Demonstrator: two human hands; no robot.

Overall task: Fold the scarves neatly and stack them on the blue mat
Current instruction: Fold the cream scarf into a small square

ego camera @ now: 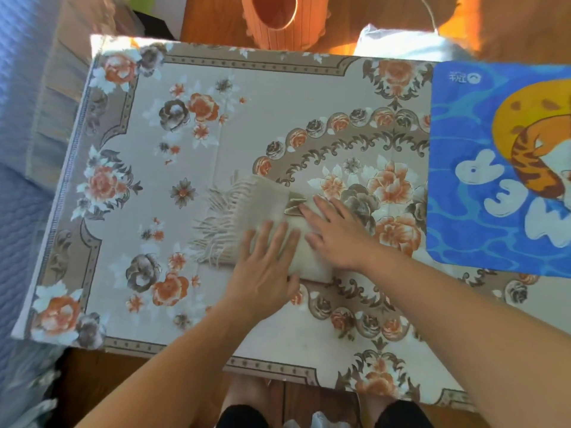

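The rectangular table covered with a beige cloth printed with orange and brown flowers [247, 88] fills most of the view, its near edge above the person's knees. A blue mat bearing a cartoon tiger, white lettering and a small white logo [457, 211] lies flat on the table's right end, its near left corner close to the right wrist and nothing resting on its visible part. A ribbed orange basket [272, 23] stands on the wooden floor beyond the far edge, with a white bundle of fabric [398, 44] beside it. A pale blue textured bed cover [21, 125] lies to the left. The folded cream woollen scarf with a long fringe [262, 208] lies near the table's middle, left of the mat and apart from it; its fringe fans toward the left, and a small greenish tag sits on its top surface. Both bare forearms reach in from the bottom edge. The left hand [265, 270] lies palm down on the scarf's near half, fingers straight and spread, gripping nothing. The right hand [336, 233] presses flat on the scarf's right part, fingers extended toward the tag, likewise unclenched.
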